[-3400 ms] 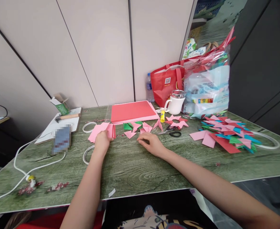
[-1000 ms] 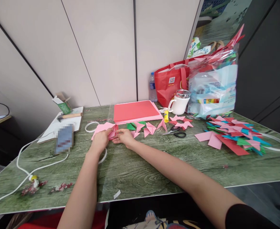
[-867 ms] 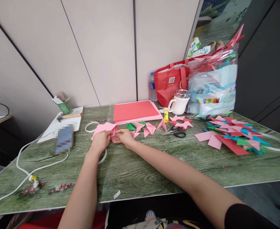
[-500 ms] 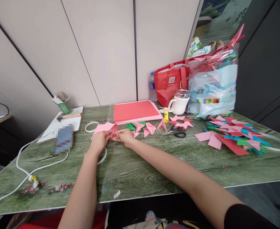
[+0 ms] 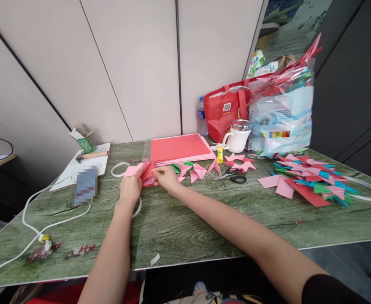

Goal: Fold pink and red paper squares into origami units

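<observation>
A small stack of pink paper squares (image 5: pixel 131 170) lies on the green wood-grain table (image 5: pixel 185 219), left of centre. My left hand (image 5: pixel 130 185) rests on the stack's near side, its fingers against the sheets. My right hand (image 5: pixel 166 178) pinches the stack's right edge, where several sheets (image 5: pixel 145 174) stand lifted and fanned, showing a darker red face. Just right of my hands lie folded pink and green paper triangles (image 5: pixel 193 169).
A flat red paper pad (image 5: pixel 179 147), glue stick (image 5: pixel 220 154), scissors (image 5: pixel 234 177), red paper stars (image 5: pixel 239 161), white mug (image 5: pixel 236 136), red bag (image 5: pixel 225 109) and plastic bag (image 5: pixel 280 114) stand behind. Folded coloured pieces (image 5: pixel 305 177) pile at right. Phone (image 5: pixel 84 185), hammer (image 5: pixel 90 155), white cable (image 5: pixel 46 223) at left.
My right hand came left from the table to the stack. Over the last second both hands have raised the stack's right edge, fanning the sheets upward.
</observation>
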The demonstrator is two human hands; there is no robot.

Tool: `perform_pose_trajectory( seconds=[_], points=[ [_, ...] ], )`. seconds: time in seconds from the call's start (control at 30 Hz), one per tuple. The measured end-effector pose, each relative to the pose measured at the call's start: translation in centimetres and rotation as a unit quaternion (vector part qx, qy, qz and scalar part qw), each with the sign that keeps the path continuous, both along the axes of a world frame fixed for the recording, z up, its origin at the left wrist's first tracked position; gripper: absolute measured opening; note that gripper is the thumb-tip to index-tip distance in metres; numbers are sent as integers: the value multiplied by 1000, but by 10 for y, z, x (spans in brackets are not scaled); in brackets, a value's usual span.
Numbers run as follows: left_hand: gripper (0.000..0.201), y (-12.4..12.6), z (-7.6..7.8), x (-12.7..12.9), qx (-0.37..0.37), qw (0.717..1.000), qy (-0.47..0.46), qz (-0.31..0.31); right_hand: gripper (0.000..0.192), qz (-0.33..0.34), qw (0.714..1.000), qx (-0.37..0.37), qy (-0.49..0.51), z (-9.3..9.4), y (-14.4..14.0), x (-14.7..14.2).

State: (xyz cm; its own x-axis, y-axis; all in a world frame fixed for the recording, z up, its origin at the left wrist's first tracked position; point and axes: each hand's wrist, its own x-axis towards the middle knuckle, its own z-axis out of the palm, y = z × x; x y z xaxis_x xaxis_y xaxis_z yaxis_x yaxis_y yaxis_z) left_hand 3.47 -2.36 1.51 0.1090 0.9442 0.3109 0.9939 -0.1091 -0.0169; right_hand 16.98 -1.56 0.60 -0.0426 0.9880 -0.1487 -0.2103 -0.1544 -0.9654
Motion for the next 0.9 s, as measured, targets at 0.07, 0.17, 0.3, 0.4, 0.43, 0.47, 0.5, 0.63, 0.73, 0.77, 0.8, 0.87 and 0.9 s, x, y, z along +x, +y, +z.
perform_pose_trajectory(
  seconds=[0.07,0.17,0.3,0.4,0.43,0.47,0.5,0.63,0.73,0.77,0.8,0.87,0.9],
  points=[
    [49,-1,2,1,-9,1000,3,1,5,-69,982,139,-109,17,-1,11],
    [51,-3,3,5,-28,1000,7,-6,9,-140,946,249,-152,48,-6,30],
    [48,-6,5,8,-54,997,-40,-33,27,-117,965,235,7,74,-20,58],
    [40,-9,7,9,-25,995,-96,-24,29,-41,981,185,37,72,-36,81],
    [38,-10,8,10,-8,993,-113,-17,27,-11,986,163,21,68,-41,90],
    [36,-10,8,10,7,992,-128,-16,26,26,989,144,1,62,-46,99],
    [35,-11,9,11,17,990,-140,-20,24,58,989,131,-23,56,-50,109],
    [35,-10,9,20,47,977,-203,-43,21,107,980,124,-114,33,-55,142],
    [37,-11,15,32,62,962,-252,-88,20,130,973,111,-153,20,-51,156],
    [37,-12,17,36,60,958,-262,-105,20,138,972,106,-160,17,-50,159],
    [37,-14,21,41,51,954,-271,-117,19,146,969,102,-169,14,-49,161],
    [40,-17,27,51,12,937,-316,-149,18,152,965,113,-180,12,-47,164],
    [42,-19,29,55,-13,927,-340,-159,17,151,963,122,-185,11,-46,165]
  ],
)
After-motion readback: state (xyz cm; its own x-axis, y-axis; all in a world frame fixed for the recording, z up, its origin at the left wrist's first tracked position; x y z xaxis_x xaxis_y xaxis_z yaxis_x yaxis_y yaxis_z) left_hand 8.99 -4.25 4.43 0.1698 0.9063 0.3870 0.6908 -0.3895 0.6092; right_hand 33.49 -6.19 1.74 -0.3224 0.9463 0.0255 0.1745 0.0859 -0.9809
